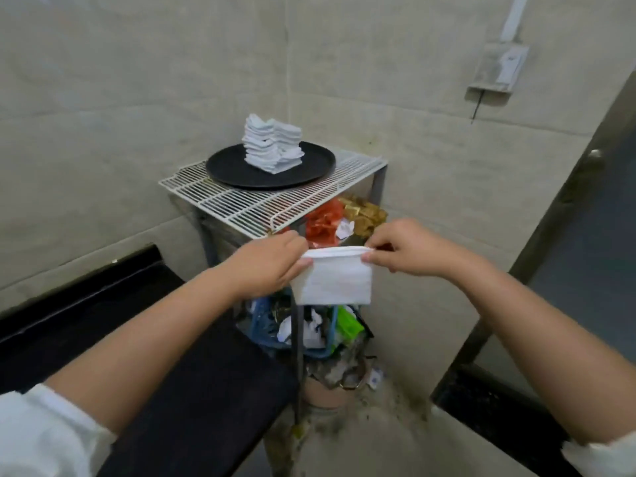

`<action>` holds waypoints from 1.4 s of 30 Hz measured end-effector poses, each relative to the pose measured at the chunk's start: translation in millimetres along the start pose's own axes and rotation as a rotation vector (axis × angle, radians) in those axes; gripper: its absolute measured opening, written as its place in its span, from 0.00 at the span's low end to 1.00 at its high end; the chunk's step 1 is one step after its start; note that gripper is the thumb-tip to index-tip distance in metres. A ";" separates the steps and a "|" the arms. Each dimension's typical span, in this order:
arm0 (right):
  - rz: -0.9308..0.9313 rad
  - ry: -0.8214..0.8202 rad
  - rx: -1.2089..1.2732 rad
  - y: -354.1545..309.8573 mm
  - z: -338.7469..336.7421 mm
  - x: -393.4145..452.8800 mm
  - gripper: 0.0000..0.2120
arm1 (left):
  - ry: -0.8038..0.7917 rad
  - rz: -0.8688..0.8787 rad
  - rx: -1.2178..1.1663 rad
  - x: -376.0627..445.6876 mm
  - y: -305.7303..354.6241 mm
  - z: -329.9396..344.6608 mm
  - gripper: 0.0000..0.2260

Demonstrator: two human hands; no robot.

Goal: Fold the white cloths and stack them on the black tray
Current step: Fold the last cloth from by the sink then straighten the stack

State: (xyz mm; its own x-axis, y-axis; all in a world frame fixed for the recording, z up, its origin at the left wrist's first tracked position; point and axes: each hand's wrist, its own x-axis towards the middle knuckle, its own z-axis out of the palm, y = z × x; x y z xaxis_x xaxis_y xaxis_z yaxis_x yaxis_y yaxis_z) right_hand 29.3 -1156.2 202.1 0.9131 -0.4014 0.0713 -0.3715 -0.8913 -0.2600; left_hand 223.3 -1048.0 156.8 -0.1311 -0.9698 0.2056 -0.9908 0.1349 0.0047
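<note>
White cloth (335, 281) hangs between my two hands, already folded to a small rectangle. My left hand (272, 261) pinches its upper left corner and my right hand (401, 248) pinches the upper right corner, so the top edge is stretched flat and the rest hangs free in the air, in front of the wire shelf (261, 204). I judge that I am in the folding step, near its end: one more fold, corner to corner, or the cloth is ready to go. Beyond the hands, on top of the shelf, the black tray (227, 166) carries a tall stack of folded cloths (273, 144), which leans a little. The next move asks a gentle placing, square on top, or the pile may slide.
</note>
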 end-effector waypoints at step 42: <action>-0.091 -0.135 0.752 226.4 -38.2 504.3 0.23 | 0.419 -1.335 -0.260 332.3 -261.3 -13.0 0.16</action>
State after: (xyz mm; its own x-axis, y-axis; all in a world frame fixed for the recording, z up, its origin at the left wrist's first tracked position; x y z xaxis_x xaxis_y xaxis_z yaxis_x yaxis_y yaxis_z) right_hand 399.3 -1568.5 215.9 0.9652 -0.2608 0.0183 -0.1237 -0.5173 -0.8468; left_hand 439.0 -1402.9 236.7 0.9465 -0.2719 0.1738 -0.3212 -0.7411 0.5896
